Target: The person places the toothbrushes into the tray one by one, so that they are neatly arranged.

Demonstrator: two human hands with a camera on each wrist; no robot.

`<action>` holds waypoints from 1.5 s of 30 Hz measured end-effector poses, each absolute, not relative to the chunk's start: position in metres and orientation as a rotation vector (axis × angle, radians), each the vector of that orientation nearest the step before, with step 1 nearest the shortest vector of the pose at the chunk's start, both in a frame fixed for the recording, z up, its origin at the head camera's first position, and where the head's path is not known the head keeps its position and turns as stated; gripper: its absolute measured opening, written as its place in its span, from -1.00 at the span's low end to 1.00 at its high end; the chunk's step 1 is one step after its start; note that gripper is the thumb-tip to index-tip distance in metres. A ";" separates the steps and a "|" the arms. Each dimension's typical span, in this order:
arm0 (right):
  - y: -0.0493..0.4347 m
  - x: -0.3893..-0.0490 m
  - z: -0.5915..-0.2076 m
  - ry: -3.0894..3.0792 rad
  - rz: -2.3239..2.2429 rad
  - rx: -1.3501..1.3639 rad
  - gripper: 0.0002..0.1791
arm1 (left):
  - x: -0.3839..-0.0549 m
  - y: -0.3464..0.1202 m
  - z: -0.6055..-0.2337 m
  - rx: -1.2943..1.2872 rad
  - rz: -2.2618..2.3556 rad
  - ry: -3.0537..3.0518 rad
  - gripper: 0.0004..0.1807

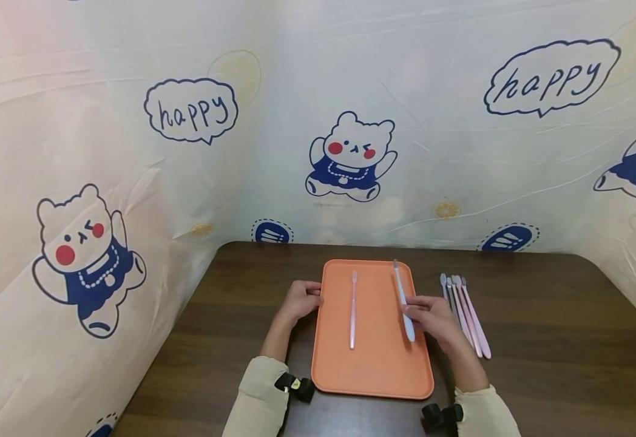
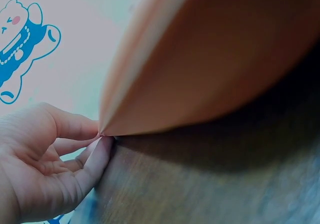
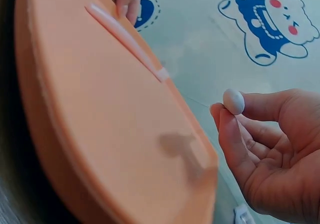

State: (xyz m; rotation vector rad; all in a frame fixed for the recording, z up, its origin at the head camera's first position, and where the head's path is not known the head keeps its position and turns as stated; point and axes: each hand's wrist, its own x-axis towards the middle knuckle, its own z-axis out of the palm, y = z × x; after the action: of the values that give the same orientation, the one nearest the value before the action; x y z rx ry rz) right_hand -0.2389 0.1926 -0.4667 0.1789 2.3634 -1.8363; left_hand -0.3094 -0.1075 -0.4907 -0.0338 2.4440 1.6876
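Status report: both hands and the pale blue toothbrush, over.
Right hand pinches pale blue toothbrush above orange tray. Left hand pinches tray's left rim. Pink toothbrush lies apart on tray; no obstruction seen.

Head view forward-downward, wrist views close, orange tray [image 1: 372,371] shared

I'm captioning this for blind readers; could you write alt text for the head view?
A person's right-hand grip holds a pale blue toothbrush above an orange tray, while the left-hand grip holds the tray's left edge. One pink toothbrush lies on the tray; several more toothbrushes lie to its right on the dark wooden table.
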 end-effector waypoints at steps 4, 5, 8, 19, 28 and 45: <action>0.184 -0.239 -0.465 2.341 -1.877 0.174 -0.51 | -0.310 -0.108 -0.491 -0.033 1.692 2.443 -0.54; 0.182 -0.239 -0.465 2.344 -1.880 0.173 -0.51 | -0.310 -0.107 -0.491 -0.033 1.693 2.441 -0.54; 0.177 -0.239 -0.466 2.349 -1.889 0.140 -0.52 | -0.310 -0.108 -0.491 -0.032 1.696 2.437 -0.54; 0.163 -0.241 -0.471 2.393 -1.837 0.113 -0.57 | -0.311 -0.107 -0.491 -0.041 1.684 2.442 -0.54; 0.155 -0.240 -0.472 2.390 -1.837 0.121 -0.58 | -0.311 -0.107 -0.491 -0.042 1.684 2.439 -0.52; 0.143 -0.244 -0.478 2.402 -1.794 0.211 -0.63 | -0.311 -0.107 -0.491 -0.044 1.706 2.415 -0.54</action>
State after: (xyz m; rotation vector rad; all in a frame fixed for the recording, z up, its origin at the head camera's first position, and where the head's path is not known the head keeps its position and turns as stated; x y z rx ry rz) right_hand -0.2437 0.1435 -0.4785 0.2105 2.4018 -1.7945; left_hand -0.3110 -0.1071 -0.4911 -0.0443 2.4148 1.7060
